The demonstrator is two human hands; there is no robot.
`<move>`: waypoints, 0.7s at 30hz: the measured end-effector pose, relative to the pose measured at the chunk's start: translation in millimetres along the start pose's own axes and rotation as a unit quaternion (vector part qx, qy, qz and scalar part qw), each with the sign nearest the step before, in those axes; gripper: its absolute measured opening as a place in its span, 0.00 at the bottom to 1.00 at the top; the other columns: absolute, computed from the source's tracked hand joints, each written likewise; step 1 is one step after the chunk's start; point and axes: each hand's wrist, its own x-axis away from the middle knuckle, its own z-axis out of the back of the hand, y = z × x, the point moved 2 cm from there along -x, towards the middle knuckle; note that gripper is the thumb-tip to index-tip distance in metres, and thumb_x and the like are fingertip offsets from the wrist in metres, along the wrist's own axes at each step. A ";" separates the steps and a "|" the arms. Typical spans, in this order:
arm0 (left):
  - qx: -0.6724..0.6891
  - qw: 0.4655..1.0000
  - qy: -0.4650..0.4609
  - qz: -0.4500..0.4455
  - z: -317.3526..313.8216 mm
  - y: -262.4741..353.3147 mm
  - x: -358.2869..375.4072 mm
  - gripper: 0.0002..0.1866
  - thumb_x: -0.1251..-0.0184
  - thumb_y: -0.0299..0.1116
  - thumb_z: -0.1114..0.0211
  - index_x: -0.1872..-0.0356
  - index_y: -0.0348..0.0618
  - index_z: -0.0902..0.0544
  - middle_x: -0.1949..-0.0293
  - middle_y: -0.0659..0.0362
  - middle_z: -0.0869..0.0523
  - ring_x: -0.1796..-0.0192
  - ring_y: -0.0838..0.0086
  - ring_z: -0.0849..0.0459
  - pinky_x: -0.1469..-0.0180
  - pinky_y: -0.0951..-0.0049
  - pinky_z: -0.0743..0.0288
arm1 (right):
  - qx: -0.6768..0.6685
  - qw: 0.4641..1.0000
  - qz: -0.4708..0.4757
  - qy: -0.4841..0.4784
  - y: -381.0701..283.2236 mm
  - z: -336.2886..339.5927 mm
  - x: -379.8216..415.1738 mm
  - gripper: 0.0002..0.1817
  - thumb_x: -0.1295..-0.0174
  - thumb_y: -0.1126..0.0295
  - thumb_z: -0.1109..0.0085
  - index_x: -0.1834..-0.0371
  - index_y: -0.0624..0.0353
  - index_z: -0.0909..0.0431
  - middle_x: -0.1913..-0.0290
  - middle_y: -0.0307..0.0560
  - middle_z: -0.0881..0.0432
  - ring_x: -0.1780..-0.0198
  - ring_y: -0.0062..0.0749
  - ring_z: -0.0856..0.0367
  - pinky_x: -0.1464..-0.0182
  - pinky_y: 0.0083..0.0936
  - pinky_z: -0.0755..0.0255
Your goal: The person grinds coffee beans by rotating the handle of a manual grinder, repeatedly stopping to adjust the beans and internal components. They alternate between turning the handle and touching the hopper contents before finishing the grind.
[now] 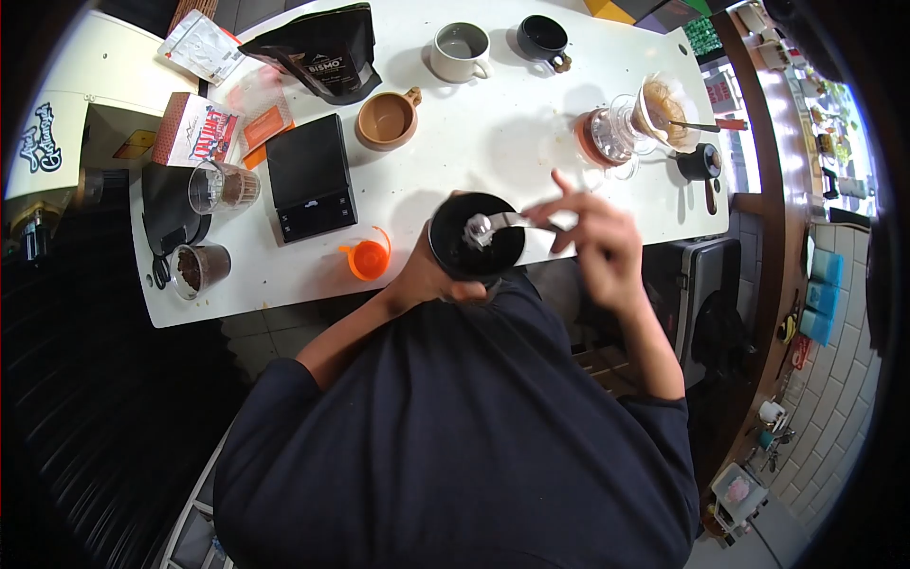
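My left hand (431, 270) is wrapped round a black, round-topped hand coffee grinder (453, 254) in front of my chest, at the table's near edge. From the silver hub in the middle of its top, a metal crank (507, 220) reaches out to the right. My right hand (602, 237), blurred by motion, has its fingers on the outer end of this crank, with the index finger sticking up. Just left of the grinder stands an orange cup-like piece (368, 258). Farther left lies a black scale (311, 178). What the grinder holds cannot be made out.
On the white table (474, 128) stand a brown cup (387, 120), a grey-white mug (461, 52), a black mug (542, 40) and a black coffee bag (327, 57). Two clear cups, one with dark grounds (194, 270), are at left. A glass dripper with a filter (664, 109) stands right.
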 end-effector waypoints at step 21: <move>-0.202 0.941 -0.233 0.140 -21.7 9.7 2.1 0.63 0.64 0.42 0.09 0.25 0.36 0.40 0.30 0.50 0.29 0.27 0.67 0.31 0.27 0.62 0.32 | 0.142 0.897 0.192 -0.373 -27.4 -112.5 -124.4 0.16 0.42 0.77 0.48 0.52 0.60 0.16 0.49 0.55 0.20 0.44 0.48 0.18 0.34 0.39 0.28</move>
